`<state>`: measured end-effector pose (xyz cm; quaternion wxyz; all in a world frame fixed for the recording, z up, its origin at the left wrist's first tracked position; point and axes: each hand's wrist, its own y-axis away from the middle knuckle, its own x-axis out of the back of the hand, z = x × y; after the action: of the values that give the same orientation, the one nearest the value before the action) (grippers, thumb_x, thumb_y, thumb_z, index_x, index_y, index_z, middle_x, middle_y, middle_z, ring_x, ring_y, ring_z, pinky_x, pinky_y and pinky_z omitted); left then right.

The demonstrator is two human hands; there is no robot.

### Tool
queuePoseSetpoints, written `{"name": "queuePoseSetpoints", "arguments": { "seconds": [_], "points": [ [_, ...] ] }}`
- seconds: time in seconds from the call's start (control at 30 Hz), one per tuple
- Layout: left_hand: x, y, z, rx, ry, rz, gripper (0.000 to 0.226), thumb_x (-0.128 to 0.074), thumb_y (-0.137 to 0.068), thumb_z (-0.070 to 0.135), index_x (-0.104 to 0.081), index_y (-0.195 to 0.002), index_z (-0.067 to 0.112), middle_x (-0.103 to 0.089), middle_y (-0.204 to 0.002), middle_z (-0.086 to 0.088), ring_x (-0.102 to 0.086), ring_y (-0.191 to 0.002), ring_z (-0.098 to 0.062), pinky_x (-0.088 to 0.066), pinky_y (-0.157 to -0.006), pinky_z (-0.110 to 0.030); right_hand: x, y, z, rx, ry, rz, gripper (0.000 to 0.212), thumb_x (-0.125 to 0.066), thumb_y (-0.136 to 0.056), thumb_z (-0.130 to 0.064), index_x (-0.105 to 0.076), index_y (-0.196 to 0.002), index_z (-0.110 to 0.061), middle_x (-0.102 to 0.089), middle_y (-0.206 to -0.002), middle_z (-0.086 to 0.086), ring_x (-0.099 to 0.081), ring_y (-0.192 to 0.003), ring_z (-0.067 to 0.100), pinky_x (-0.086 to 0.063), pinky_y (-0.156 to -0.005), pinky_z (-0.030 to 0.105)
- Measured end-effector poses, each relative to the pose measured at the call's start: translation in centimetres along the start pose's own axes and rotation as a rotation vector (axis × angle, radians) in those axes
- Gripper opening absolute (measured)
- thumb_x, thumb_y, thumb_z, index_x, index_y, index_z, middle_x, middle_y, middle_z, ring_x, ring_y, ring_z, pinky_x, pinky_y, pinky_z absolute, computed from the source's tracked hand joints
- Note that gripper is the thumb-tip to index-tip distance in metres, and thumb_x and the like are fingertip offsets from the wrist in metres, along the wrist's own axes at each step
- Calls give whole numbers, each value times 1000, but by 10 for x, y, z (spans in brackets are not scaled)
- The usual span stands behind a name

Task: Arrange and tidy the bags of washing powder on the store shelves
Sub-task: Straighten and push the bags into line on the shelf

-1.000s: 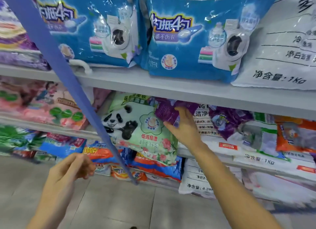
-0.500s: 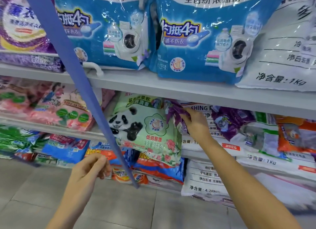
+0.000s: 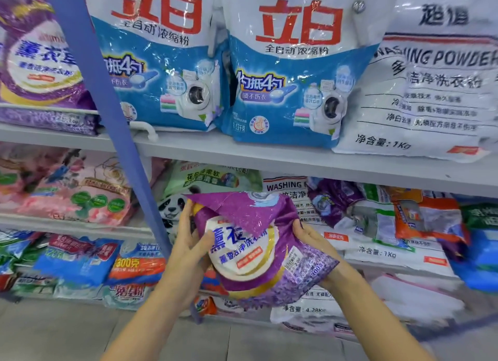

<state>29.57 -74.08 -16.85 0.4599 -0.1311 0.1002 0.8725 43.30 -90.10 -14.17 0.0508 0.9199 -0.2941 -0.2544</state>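
Purple bag (image 3: 258, 253) is off the shelves, held in the air between both hands, in front of the middle shelf (image 3: 80, 226). Left hand (image 3: 188, 250) grips its left edge, thumb laid across the printed front, the fingers out of sight behind. Right hand (image 3: 315, 242) grasps the right edge from beneath, palm turned up, its fingertips hidden by the plastic. The bag's long axis runs from 11 o'clock to 5 o'clock, with the top toward 11 and its corner flopped forward over the label, and the print faces the camera.

Just behind it, at 10 o'clock, the panda bag (image 3: 172, 207) peeks out beside the post (image 3: 113, 118). At 3 o'clock a white bag (image 3: 377, 250) lies flat on the middle shelf, with a crumpled purple pack (image 3: 334, 199) above it at 2 o'clock. Farther off, on the upper shelf (image 3: 269, 158), two blue bags (image 3: 296, 77) stand upright at 12 o'clock. The purple stack (image 3: 40, 64), of the same print, lies at 10 o'clock beyond the post.

If the bag belongs with that stack, the way is up toward 10 o'clock, and the post stands between. The left hand is the nearer one, so it would likely lead round the post while the right supports the weight. The floppy top probably wants flattening first
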Motion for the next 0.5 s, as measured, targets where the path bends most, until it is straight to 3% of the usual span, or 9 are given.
{"name": "queuePoseSetpoints", "arguments": {
  "seconds": [0.07,0.13,0.23,0.3,0.4,0.47,0.5],
  "points": [
    [-2,-7,-3,-14,103,22,100,-91,-49,33,-36,-128,57,-63,-125,11,-65,-108,-16,-58,-76,-34,1,6,-3,2,151,29,18,-58,-88,-17,-65,-75,-6,-71,-63,-3,-67,-58,6,-51,-55,16],
    [-10,-8,1,-36,79,86,90,-75,-67,14,-34,-139,48,-60,-129,2,-65,-107,-21,-58,-76,-38,3,13,-6,35,339,-18,11,-47,-93,-7,-56,-97,-11,-74,-77,-10,-68,-73,0,-50,-65,12],
    [-17,-7,7,-67,10,110,90,-70,-70,11,-30,-144,42,-63,-124,0,-67,-102,-19,-57,-78,-41,8,16,-7,248,622,-140,60,-70,-82,-18,-37,-132,-29,-61,-120,-21,-57,-113,1,-46,-90,16],
    [-20,-4,11,-109,-70,96,93,-74,-65,19,-29,-142,47,-60,-127,3,-66,-105,-18,-55,-85,-46,2,13,-9,460,808,-16,74,-74,-78,-30,-33,-139,-32,-49,-135,-16,-46,-125,-2,-38,-99,14],
    [-27,-1,20,-190,-249,28,88,-75,-64,28,-30,-133,56,-54,-133,9,-61,-112,-12,-52,-92,-46,-11,3,-10,787,1086,124,44,-62,-84,-40,-56,-125,-26,-55,-131,-10,-49,-123,2,-37,-101,16],
    [-28,1,29,-230,-328,-43,83,-74,-66,28,-29,-129,60,-54,-131,12,-62,-108,-7,-54,-89,-40,-15,3,-16,826,1010,248,22,-53,-92,-39,-68,-103,-28,-68,-108,-15,-61,-103,0,-46,-90,18],
    [-27,0,32,-254,-373,-77,82,-72,-68,29,-28,-129,60,-55,-128,16,-63,-106,-4,-55,-87,-34,-17,5,-23,756,853,298,21,-52,-92,-41,-70,-89,-30,-72,-92,-14,-65,-87,1,-49,-80,19]
  ]
}}
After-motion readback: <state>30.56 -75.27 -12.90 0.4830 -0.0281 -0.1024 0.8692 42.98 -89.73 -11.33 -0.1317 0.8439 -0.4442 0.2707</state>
